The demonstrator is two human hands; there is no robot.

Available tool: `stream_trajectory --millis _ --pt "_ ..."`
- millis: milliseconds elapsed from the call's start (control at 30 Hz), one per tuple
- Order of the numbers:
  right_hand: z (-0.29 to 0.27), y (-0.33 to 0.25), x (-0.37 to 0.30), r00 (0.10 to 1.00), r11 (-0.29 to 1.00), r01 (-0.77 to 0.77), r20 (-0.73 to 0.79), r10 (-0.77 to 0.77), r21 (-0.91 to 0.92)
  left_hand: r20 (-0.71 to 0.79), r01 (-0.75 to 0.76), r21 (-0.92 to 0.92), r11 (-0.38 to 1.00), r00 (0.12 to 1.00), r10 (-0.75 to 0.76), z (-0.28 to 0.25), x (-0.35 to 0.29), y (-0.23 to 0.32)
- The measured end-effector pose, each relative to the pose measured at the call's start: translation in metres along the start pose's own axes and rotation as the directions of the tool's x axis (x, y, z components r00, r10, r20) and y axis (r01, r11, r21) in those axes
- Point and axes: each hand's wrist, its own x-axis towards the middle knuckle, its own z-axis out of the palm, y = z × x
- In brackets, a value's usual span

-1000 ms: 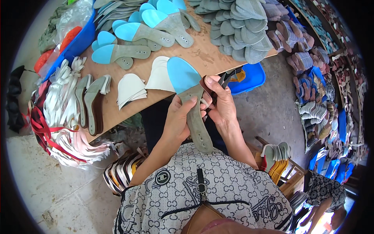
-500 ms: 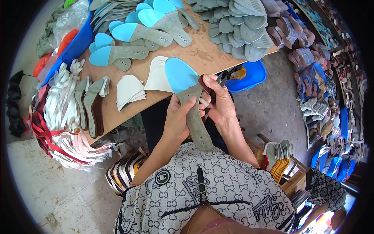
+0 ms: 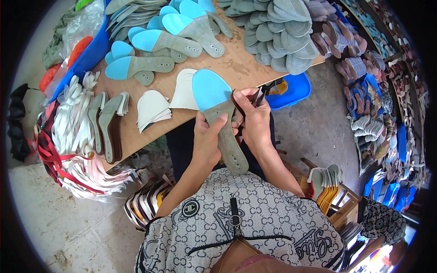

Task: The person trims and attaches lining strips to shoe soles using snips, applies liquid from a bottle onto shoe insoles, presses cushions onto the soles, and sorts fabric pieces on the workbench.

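A shoe insole [image 3: 212, 88] with a light blue toe part and a grey, holed heel hangs tilted in front of me. My left hand [image 3: 207, 141] is closed round its middle, thumb on the grey face. At the insole's right edge my right hand [image 3: 257, 125] pinches a dark brown strip [image 3: 237, 101] between thumb and fingers. A dark, pointed blade-like tool [image 3: 259, 95] sticks out past the right fingers; its grip is hidden. White toe-shaped pieces [image 3: 184, 88] lie behind the insole, and a second white stack [image 3: 152, 109] is left of it.
Blue-toed insoles [image 3: 150, 66] and a big grey insole pile [image 3: 284, 38] cover the wooden table's [image 3: 129, 141] far side. White strips [image 3: 73, 118] hang at its left edge. A blue bin [image 3: 296, 93] stands beyond its right edge. A wooden stool [image 3: 343, 209] holding insoles is at my right.
My right hand has shifted slightly down and its fingers have turned, now drawing the brown strip along the insole's edge. The insole and my left hand are nearly still.
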Motion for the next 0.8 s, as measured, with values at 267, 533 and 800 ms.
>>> stream_trajectory --millis 267,533,800 --pt "-0.020 -0.028 0.016 0.859 0.670 0.512 0.295 -0.419 -0.537 0.234 -0.116 0.218 0.969 0.970 0.063 0.009 0.009 0.020" --pt "-0.047 -0.052 0.023 0.898 0.687 0.440 0.295 -0.327 -0.578 0.833 -0.732 0.545 -0.409 0.528 0.166 0.034 0.009 0.094" --pt "-0.074 -0.039 0.020 0.877 0.712 0.289 0.474 0.071 -0.640 0.553 -0.798 0.447 -0.404 0.602 -0.576 0.042 0.013 0.096"
